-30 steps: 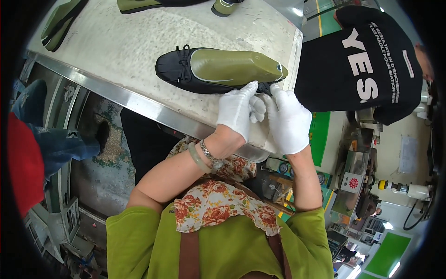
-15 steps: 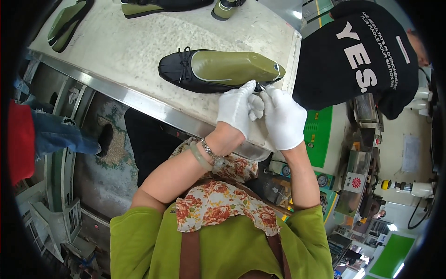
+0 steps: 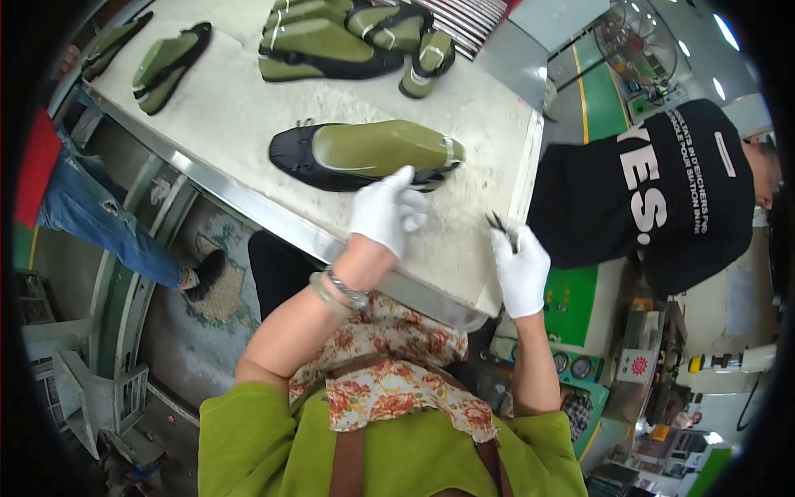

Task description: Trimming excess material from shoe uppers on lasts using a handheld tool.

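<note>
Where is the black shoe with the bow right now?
In the head view, the black shoe lies on the pale table, left of the middle, toe pointing left. The left hand is at its near side, with more shoes beyond it.

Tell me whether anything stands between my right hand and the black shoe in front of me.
Nothing visible does: only tabletop lies between the right hand, holding a small dark tool, and the black shoe. The left hand is left of that path.

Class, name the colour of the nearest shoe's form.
The form is olive green, best seen in the head view.
</note>
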Demonstrator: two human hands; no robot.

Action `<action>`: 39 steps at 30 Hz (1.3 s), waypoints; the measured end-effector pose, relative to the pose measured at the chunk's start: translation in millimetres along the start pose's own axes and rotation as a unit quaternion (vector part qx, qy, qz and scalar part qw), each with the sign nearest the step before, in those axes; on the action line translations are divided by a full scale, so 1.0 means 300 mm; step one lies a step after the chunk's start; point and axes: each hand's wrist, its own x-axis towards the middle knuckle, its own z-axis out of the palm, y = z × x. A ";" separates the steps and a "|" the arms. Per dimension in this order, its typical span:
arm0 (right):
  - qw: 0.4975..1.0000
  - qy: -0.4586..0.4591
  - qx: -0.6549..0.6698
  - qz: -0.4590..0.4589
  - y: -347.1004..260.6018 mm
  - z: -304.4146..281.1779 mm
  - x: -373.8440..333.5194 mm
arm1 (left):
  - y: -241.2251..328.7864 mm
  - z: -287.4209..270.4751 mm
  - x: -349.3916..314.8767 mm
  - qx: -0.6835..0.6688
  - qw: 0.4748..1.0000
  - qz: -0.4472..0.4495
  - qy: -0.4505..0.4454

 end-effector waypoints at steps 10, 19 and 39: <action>1.000 -0.008 0.028 -0.002 0.111 0.118 -0.005 | 0.285 0.004 0.254 0.107 0.983 0.150 0.007; 0.999 -0.035 0.002 -0.012 0.072 0.148 0.050 | 0.176 0.285 0.644 0.872 0.272 0.405 0.040; 0.993 0.041 0.100 0.036 0.156 0.180 0.037 | 0.083 0.275 0.223 0.903 0.225 0.350 -0.105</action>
